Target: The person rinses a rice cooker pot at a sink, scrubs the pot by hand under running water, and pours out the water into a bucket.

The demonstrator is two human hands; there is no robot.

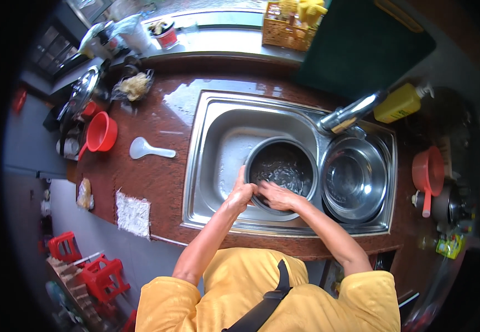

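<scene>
A round dark-lined metal pot point(282, 159) stands in the larger basin of the stainless-steel sink point(227, 124), with stirred, glinting water inside. My left hand point(241, 193) grips its rim at the near left, thumb along the outer wall. Over the near rim reaches my right hand point(279, 196), its fingers spread down into the pot beside the inner wall. Those fingertips are blurred, and nothing shows in them. In the smaller basin to the right sits a shiny metal bowl point(350, 182). The chrome faucet point(350, 112) leans over the divider between the basins.
On the left counter lie a white rice paddle point(151, 149), a red dipper point(102, 132) and a white cloth point(133, 213) at the edge. A yellow pump bottle point(397, 103), a pink dipper point(426, 170) and a dark green board point(366, 45) stand right. Red stools point(103, 276) occupy the floor.
</scene>
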